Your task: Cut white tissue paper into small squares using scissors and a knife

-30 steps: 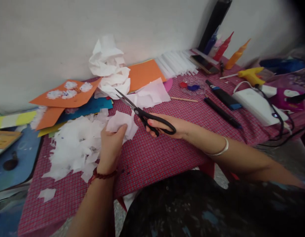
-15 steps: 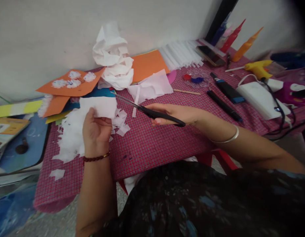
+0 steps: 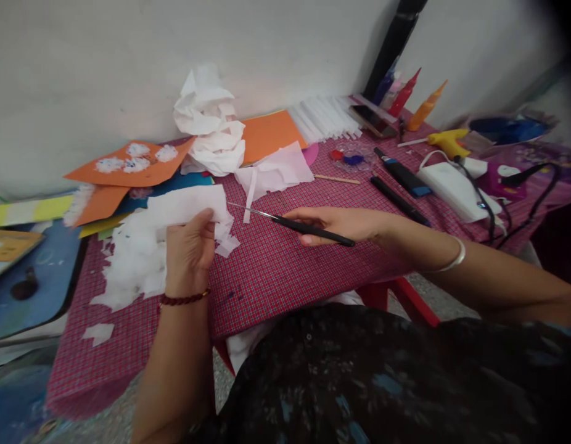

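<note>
A plain white rectangular sheet of thin paper point(image 3: 188, 205) is located over the far right part of a loose heap of white paper pieces point(image 3: 132, 259), the reference for all positions below. The bare left hand point(image 3: 190, 250), at the heap's right side, holds the sheet in a narrow pinch, thumb uppermost. The bare right hand point(image 3: 332, 225), well to the right of the heap, is closed about the black-handled steel scissors point(image 3: 308, 230). The blades point toward the heap, tips just beside the sheet's right edge; contact cannot be determined from where I stand. The blades present edge-on, so their spread cannot be read.

To the right of the heap and farther back, a narrow white paper strip point(image 3: 251, 196) overlaps a pale pink translucent sheet point(image 3: 279, 171). Directly beyond the heap lies an orange paper sheet bearing four fluffy white tufts point(image 3: 153, 174). Beyond it to the right, a crumpled white paper mass point(image 3: 216, 142) stands near the wall. One small white paper scrap point(image 3: 99, 333) lies on the heap's near side. A red checked tablecloth point(image 3: 267, 277) extends beneath the heap.
</note>
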{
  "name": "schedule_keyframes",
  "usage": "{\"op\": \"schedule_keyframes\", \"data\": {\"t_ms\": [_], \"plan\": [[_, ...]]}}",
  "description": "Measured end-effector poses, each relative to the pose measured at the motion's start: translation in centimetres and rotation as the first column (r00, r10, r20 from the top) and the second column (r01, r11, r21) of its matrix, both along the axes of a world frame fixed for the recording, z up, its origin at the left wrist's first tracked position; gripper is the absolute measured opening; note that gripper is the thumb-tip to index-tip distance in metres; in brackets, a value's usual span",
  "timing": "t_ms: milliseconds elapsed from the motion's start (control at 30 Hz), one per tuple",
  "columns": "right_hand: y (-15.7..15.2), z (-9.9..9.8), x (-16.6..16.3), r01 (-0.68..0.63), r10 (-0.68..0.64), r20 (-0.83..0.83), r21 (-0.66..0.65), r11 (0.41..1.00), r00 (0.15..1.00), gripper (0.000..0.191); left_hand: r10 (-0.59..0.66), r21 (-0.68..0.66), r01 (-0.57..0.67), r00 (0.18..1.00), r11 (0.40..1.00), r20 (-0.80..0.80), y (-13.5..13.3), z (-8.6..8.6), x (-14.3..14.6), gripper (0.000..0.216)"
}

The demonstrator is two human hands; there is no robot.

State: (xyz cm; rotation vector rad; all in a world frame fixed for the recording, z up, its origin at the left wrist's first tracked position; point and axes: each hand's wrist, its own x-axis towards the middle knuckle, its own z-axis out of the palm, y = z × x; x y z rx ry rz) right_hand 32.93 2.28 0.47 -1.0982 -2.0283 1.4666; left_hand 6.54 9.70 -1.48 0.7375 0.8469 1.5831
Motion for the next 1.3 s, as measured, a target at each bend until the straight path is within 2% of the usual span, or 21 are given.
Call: {"op": "schedule_keyframes", "data": {"t_ms": [200, 333, 500, 600, 667, 800, 900, 1000, 1200, 1300], "plan": [[0.7, 0.1, -0.2, 0.004, -0.005, 0.034, 0.018, 1.000, 0.999, 0.062, -0.045, 0.011, 0.047, 0.990, 0.999, -0.134, -0.8, 0.5, 0.0, 0.030], [0.8, -0.1, 0.1, 0.061, -0.065, 0.055, 0.070, 0.996, 0.996, 0.055, -0.033, -0.003, 0.033, 0.995, 0.999, -0.091, -0.7, 0.6, -0.1, 0.028], [-0.1, -1.0, 0.7, 0.155, -0.234, 0.248, 0.301, 0.941, 0.940, 0.051, -0.003, -0.154, 0.000, 1.000, 0.988, -0.019, -0.5, 0.3, -0.5, 0.026], [-0.6, -1.8, 0.7, 0.198, -0.260, 0.202, 0.282, 0.939, 0.944, 0.052, -0.076, -0.220, 0.075, 0.997, 0.973, 0.004, -0.7, 0.1, -0.4, 0.026], [-0.8, -2.0, 0.6, 0.213, -0.267, 0.177, 0.276, 0.937, 0.947, 0.053, -0.137, -0.194, 0.136, 0.991, 0.972, 0.010, -0.9, -0.1, 0.0, 0.029], [-1.0, -2.2, 0.7, 0.189, -0.308, 0.299, 0.366, 0.911, 0.903, 0.055, -0.155, -0.084, 0.152, 0.987, 0.985, -0.039, -1.4, -0.1, 1.2, 0.053], [-1.4, -2.4, 0.8, 0.176, -0.329, 0.374, 0.388, 0.905, 0.867, 0.055, -0.163, -0.024, 0.162, 0.984, 0.987, -0.074, -1.9, 0.0, 2.0, 0.061], [-1.8, -2.7, 0.9, 0.145, -0.341, 0.441, 0.420, 0.896, 0.830, 0.056, -0.185, -0.004, 0.186, 0.979, 0.983, -0.082, -2.2, -0.2, 2.3, 0.060], [-2.3, -3.0, 1.1, 0.095, -0.354, 0.507, 0.467, 0.879, 0.786, 0.057, -0.204, -0.070, 0.197, 0.973, 0.978, -0.113, -2.1, -0.8, 2.2, 0.046], [-2.4, -3.0, 1.1, 0.080, -0.356, 0.513, 0.483, 0.872, 0.781, 0.056, -0.241, -0.106, 0.232, 0.966, 0.967, -0.093, -1.8, -1.0, 2.0, 0.051]]}}
